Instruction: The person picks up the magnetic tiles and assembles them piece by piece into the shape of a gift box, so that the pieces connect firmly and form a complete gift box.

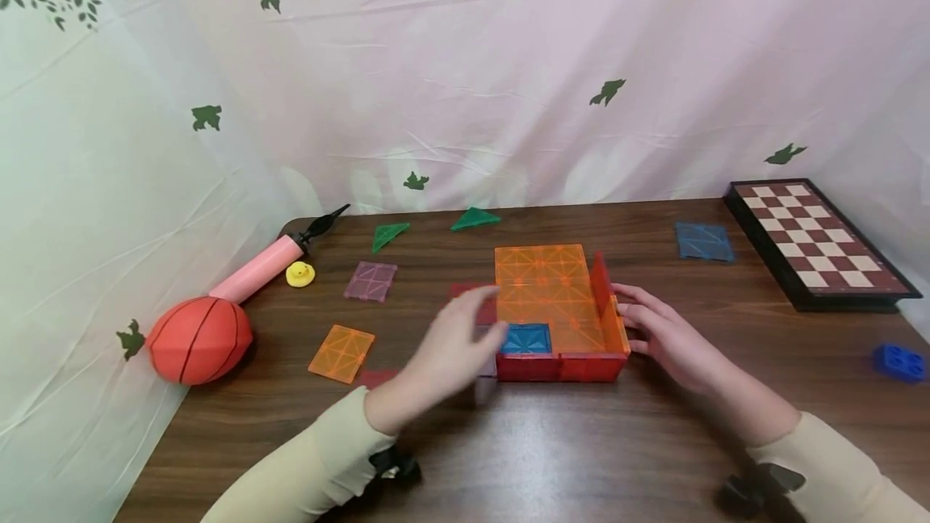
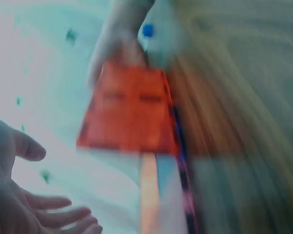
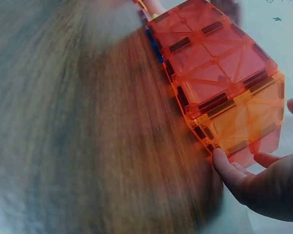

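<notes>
Translucent magnetic tiles form a low structure mid-table. Orange tiles (image 1: 541, 273) make its floor, with a blue tile (image 1: 528, 337) at the near left. A red wall (image 1: 559, 367) stands along the front, and an orange wall tile (image 1: 613, 329) stands on the right side with a red one behind it. My left hand (image 1: 454, 341) hovers over the left edge, partly covering a flat red tile (image 1: 487, 309); its fingers are spread and hold nothing in the left wrist view. Against the outer face of the right wall, my right hand (image 1: 672, 337) rests its fingertips.
Loose tiles lie around: orange (image 1: 341, 353), purple (image 1: 371, 281), green triangles (image 1: 475, 219) and blue (image 1: 704, 241). At left are a red ball (image 1: 199, 340), a pink pump (image 1: 257, 269) and a yellow duck (image 1: 299, 274); at right, a checkered board (image 1: 821, 240) and blue brick (image 1: 899, 362).
</notes>
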Demonstrator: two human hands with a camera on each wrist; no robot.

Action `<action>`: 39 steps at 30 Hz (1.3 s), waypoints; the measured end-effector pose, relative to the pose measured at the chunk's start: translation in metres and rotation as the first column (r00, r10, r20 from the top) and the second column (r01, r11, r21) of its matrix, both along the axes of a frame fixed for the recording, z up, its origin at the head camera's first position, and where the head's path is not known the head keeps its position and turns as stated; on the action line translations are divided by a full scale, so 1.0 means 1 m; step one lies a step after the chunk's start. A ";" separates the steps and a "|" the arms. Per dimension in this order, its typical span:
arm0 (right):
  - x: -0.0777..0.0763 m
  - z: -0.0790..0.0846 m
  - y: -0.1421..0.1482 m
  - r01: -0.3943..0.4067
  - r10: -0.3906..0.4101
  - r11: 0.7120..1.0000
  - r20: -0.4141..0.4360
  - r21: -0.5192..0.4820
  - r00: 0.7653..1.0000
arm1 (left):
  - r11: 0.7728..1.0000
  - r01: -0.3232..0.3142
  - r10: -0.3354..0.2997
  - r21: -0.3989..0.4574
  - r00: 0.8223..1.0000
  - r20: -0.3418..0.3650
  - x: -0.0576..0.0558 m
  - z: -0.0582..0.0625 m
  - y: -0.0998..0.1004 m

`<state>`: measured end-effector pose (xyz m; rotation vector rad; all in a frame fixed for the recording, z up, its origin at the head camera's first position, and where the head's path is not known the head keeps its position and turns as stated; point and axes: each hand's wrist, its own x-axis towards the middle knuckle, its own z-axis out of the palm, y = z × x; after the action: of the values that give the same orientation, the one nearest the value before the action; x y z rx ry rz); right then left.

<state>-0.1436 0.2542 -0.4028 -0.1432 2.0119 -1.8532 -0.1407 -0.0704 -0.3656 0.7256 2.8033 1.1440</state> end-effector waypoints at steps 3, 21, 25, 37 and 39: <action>0.001 0.000 0.001 -0.001 0.001 1.000 0.004 -0.004 1.000 | 0.982 -0.163 0.141 0.095 0.969 0.202 -0.011 -0.007 -0.019; 0.002 -0.002 0.004 0.000 0.000 1.000 -0.005 -0.014 1.000 | 0.771 -0.473 0.107 0.428 0.757 0.644 -0.025 -0.025 -0.035; 0.001 -0.002 0.003 -0.005 0.005 1.000 -0.004 -0.013 1.000 | 0.737 -0.482 0.112 0.473 0.778 0.618 -0.029 -0.029 -0.035; -0.002 -0.001 0.002 -0.004 0.004 1.000 0.003 -0.002 1.000 | 0.670 -0.450 -0.062 0.591 0.759 0.648 -0.037 -0.025 -0.027; -0.002 -0.001 0.002 -0.004 0.004 1.000 0.005 0.000 1.000 | 0.684 -0.438 -0.077 0.583 0.751 0.655 -0.037 -0.024 -0.026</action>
<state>-0.1457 0.2559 -0.4041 -0.1426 2.0064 -1.8491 -0.1777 -0.0962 -0.3899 -0.0406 1.8243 2.0790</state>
